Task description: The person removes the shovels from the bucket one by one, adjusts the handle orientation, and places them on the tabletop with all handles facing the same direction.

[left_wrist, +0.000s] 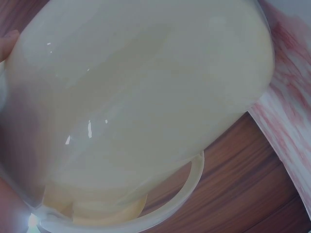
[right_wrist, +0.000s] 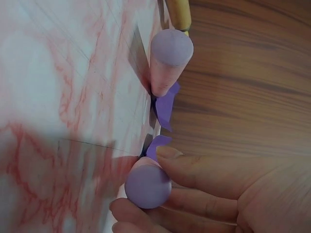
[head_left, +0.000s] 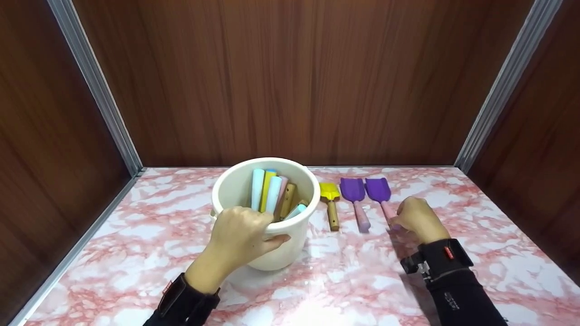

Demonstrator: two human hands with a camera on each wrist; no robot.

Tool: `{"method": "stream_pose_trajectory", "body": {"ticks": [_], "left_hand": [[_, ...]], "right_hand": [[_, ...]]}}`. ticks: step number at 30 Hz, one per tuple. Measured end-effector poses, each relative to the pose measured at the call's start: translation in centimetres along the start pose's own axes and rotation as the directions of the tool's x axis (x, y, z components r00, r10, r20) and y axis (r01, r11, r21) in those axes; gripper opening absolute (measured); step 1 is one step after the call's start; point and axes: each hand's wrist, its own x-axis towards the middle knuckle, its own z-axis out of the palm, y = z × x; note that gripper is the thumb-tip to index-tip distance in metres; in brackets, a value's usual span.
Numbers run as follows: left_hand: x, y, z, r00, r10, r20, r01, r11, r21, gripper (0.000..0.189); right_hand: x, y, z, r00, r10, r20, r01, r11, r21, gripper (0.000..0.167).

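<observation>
My left hand (head_left: 240, 231) grips the near rim of a white bucket (head_left: 283, 246), thumb outside the wall. Inside the bucket, several handles stick up, among them a light blue handle (head_left: 257, 188) and a wooden handle (head_left: 288, 201); their lower ends are hidden. Over on the right, my right hand (head_left: 419, 217) pinches the pink handle of the rightmost purple toy shovel (head_left: 378, 189), which lies on the table. In the right wrist view, thumb and fingers hold that handle's rounded end (right_wrist: 148, 187). The bucket's outer wall (left_wrist: 160, 97) fills most of the left wrist view.
Left of the held shovel lie a second purple shovel (head_left: 352, 189) with a pink handle and a yellow shovel (head_left: 329, 191) with a wooden handle. The table (head_left: 149, 253) has a pink and white marbled top. Brown wood-grain panels (head_left: 290, 81) enclose its back and sides.
</observation>
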Motion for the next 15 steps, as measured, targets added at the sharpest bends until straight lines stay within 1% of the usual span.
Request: {"method": "stream_pose_trajectory", "body": {"ticks": [7, 11, 13, 15], "left_hand": [[0.0, 0.0, 0.1, 1.000, 0.005, -0.014, -0.005, 1.000, 0.009, 0.058], [0.1, 0.0, 0.0, 1.000, -0.001, -0.002, 0.001, 1.000, 0.009, 0.058], [0.1, 0.1, -0.1, 1.000, -0.005, 0.008, 0.005, 1.000, 0.012, 0.057], [0.1, 0.1, -0.1, 1.000, -0.006, 0.013, 0.006, 1.000, 0.013, 0.057]], "right_hand": [[0.1, -0.1, -0.7, 0.999, 0.042, 0.027, -0.041, 0.999, -0.030, 0.025], [0.1, -0.3, -1.7, 0.996, 0.078, 0.042, -0.076, 0.996, -0.051, 0.042], [-0.1, -0.4, -2.2, 0.997, 0.078, 0.021, -0.076, 0.994, -0.076, 0.050], [-0.3, -0.6, -2.7, 0.997, 0.073, -0.009, -0.073, 0.993, -0.090, 0.054]]}}
